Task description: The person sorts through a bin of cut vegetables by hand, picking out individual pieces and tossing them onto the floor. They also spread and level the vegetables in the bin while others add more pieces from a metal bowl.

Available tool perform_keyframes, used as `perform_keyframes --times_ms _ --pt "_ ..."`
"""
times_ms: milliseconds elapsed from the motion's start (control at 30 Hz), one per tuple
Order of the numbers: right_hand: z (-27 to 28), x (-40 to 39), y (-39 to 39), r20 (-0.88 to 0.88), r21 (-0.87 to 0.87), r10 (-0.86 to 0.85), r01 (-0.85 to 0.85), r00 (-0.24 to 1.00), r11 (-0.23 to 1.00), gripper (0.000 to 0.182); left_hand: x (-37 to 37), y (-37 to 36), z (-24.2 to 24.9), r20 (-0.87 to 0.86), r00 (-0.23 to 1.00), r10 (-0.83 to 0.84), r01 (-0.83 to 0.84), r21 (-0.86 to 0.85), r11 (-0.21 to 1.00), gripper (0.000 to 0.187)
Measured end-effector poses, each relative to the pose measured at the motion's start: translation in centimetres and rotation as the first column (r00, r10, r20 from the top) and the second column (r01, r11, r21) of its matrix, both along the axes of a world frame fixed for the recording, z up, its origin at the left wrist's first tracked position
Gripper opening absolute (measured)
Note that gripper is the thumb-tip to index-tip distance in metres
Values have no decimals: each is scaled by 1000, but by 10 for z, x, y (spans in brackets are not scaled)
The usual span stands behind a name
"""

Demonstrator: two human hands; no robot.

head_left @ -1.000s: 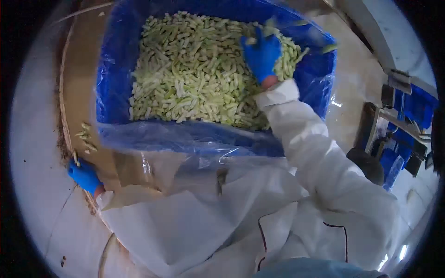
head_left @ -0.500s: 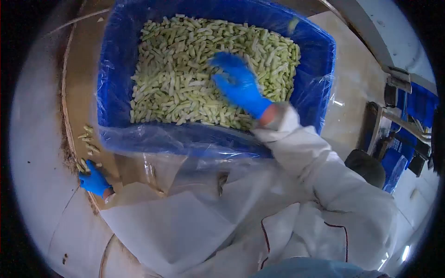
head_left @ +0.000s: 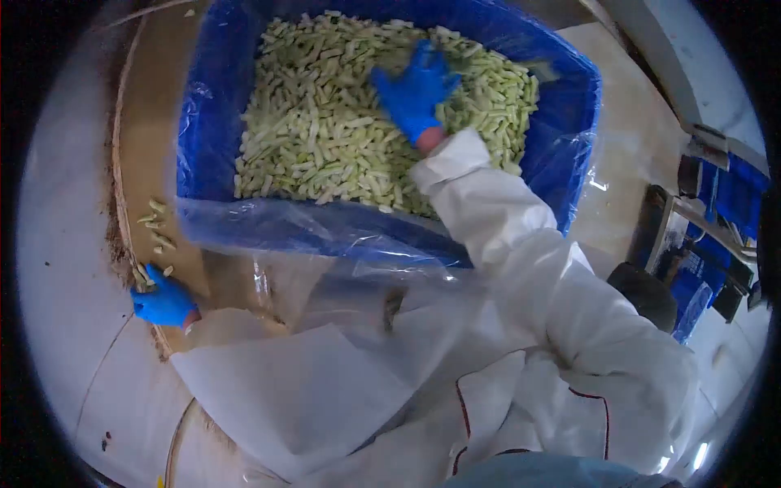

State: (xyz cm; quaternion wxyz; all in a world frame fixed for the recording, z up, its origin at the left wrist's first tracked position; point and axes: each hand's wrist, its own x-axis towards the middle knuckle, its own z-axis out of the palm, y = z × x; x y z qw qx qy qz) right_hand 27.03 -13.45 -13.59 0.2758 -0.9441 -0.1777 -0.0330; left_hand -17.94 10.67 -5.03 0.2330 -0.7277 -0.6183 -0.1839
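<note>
A large blue crate lined with clear plastic holds a thick layer of pale green, stick-shaped cut pieces, which look like a vegetable or frozen food. Over the middle of this layer, my right hand in a blue glove has its fingers spread and touches the pieces, gripping none that I can see. At the table's left edge rests my gloved left hand, fingers apart, beside a few loose pieces of the same kind. Its fingertips lie next to some of them.
The brown tabletop has a raised, worn rim on its left. A white apron hangs between me and the table. Blue crates and a dark rounded object stand at the right on a pale tiled floor.
My right hand has moved up over the pieces and spread its fingers. My left hand stays at the table edge, slightly shifted. The view has tilted a little.
</note>
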Motion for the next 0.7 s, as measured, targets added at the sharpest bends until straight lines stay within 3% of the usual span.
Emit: perform_keyframes --times_ms 67,100,200,233,300,333,400,433,467,500,533,600,633,700 --pt "20 -37 29 -178 -69 160 -174 971 982 97 -1 4 9 -34 998 50 -49 23 999 69" --pt "15 -53 47 -172 -56 265 -278 949 959 96 0 5 13 -54 991 125 -125 11 992 67" --pt "13 -70 67 -196 18 470 -476 861 879 85 -8 11 13 -15 997 70 -69 93 993 63" --pt "13 -75 69 -215 43 518 -522 828 852 81 -11 12 17 -15 1000 27 -25 117 993 60" --pt "8 -64 44 -200 283 653 -595 730 752 70 14 1 20 1 998 -60 59 155 986 54" --pt "7 -52 26 -172 392 715 -619 677 680 65 32 -1 23 52 978 -203 190 182 965 48" --pt "15 -40 -13 -187 348 738 -659 648 667 54 92 -14 48 114 891 -440 416 183 891 37" --pt "23 -37 -33 -201 151 749 -735 632 661 52 127 -23 62 131 834 -535 516 154 842 32" --pt "32 -35 -52 -214 -52 756 -780 619 624 50 162 -36 78 316 674 -668 709 -23 705 33" --pt "39 -36 -70 -185 -96 763 -784 620 613 45 192 -47 84 517 483 -707 863 -143 485 34" --pt "46 -40 -87 -158 -142 769 -785 619 603 41 211 -51 62 654 389 -649 920 -246 304 31" --pt "62 -49 -117 -252 -223 816 -851 521 475 37 249 -58 28 620 215 -755 920 -388 -57 29" --pt "68 -52 -131 -306 -264 822 -872 480 412 35 264 -64 20 441 54 -896 852 -488 -189 30" --pt "73 -58 -152 -368 23 813 -869 452 494 30 275 -70 -7 242 59 -968 749 -652 -118 31"
